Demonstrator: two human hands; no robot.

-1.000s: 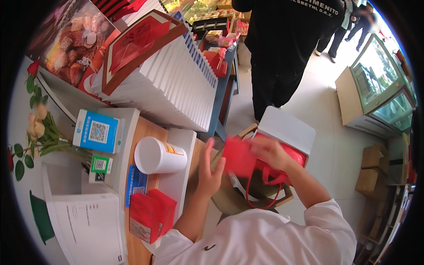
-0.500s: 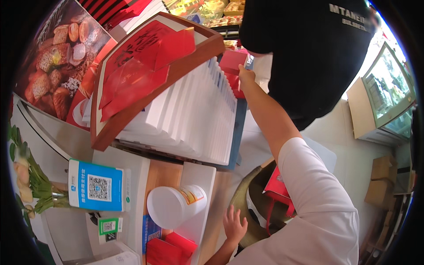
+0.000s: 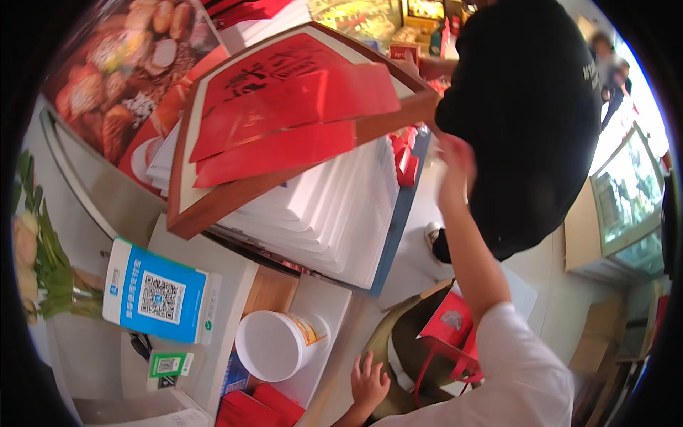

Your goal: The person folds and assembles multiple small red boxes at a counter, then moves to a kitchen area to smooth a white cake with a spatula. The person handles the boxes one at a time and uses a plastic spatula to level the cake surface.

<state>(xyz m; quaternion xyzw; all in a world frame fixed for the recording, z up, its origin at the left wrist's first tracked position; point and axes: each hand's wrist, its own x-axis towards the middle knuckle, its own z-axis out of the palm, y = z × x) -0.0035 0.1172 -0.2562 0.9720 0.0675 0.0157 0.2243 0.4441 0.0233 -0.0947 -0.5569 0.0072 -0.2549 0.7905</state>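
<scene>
My right hand (image 3: 455, 167) is stretched out beside a person in black (image 3: 523, 135). It is smeared by motion, with a reddish blur at its fingers, so what it holds, if anything, is unclear. My left hand (image 3: 371, 382) is open with fingers spread, close to the rim of a curved olive chair (image 3: 382, 349). A red bag with handles (image 3: 448, 320) lies in that chair. Left of my right hand, red packages (image 3: 405, 156) sit beside a stack of white boards (image 3: 356, 213). A wood-framed tray (image 3: 277, 192) holding flat red paper sheets (image 3: 284, 146) rests over the stack.
A white tub (image 3: 270, 347) stands on the counter above red packets (image 3: 260, 409). Payment code signs, one blue (image 3: 158, 295) and one green (image 3: 169, 364), are beside flowers (image 3: 53, 277). A glass display case (image 3: 629, 192) and cardboard boxes (image 3: 596, 334) stand at right.
My right hand has left the red box beside the white stack and swung right, toward the person in black. My left hand stays open by the chair. The view has shifted.
</scene>
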